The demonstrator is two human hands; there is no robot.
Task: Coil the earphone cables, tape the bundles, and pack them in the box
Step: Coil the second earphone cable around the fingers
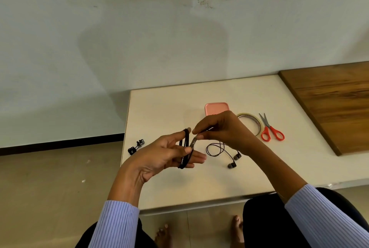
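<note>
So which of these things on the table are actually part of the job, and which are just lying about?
Part of the job:
- coil held on the left hand
- cable end pinched by the right hand
- earbuds
- taped bundle
- pink box
- tape roll
- scissors

Just lying about:
- wooden board

You have no readable text, label, brand or number anywhere here (the pink box lid shows plain).

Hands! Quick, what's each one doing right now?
Left hand: fingers spread, black cable coil looped round them.
Right hand: pinching the cable end by the coil.
</note>
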